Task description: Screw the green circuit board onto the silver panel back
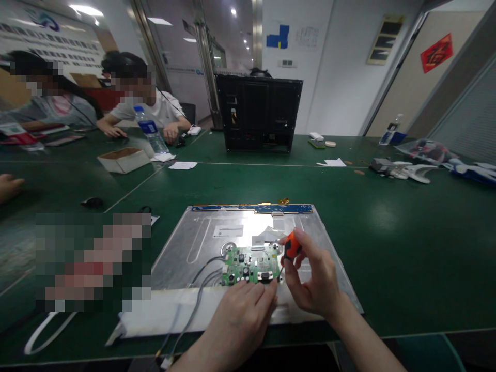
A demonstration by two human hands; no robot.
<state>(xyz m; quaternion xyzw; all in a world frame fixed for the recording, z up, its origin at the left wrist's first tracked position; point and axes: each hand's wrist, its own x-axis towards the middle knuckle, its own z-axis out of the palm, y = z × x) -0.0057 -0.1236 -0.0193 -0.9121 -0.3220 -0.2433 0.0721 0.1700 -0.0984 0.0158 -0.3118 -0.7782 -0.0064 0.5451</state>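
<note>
Green bench (pixel 403 217) in a meeting room, with a black monitor (pixel 259 111) standing farther back. Before the worker, a metal panel (pixel 176 258) lies flat and bears a green circuit board (pixel 250 263), its long axis running left to right. The right hand (pixel 315 279) grips an orange-and-black screwdriver (pixel 292 246), thumb and fingers closed on the handle. Note the tool's axis: handle raised and leaning right, thin shaft slanting down and leftward to the board's near right corner; whether the tip touches cannot be told. The board thus lies leftward of the right hand and just beyond the left hand (pixel 248 312), the nearer of the two, whose fingertips lie along its near edge. Whether those fingers grasp anything is hidden. Grey cables (pixel 200 297) leave the board's left side.
</note>
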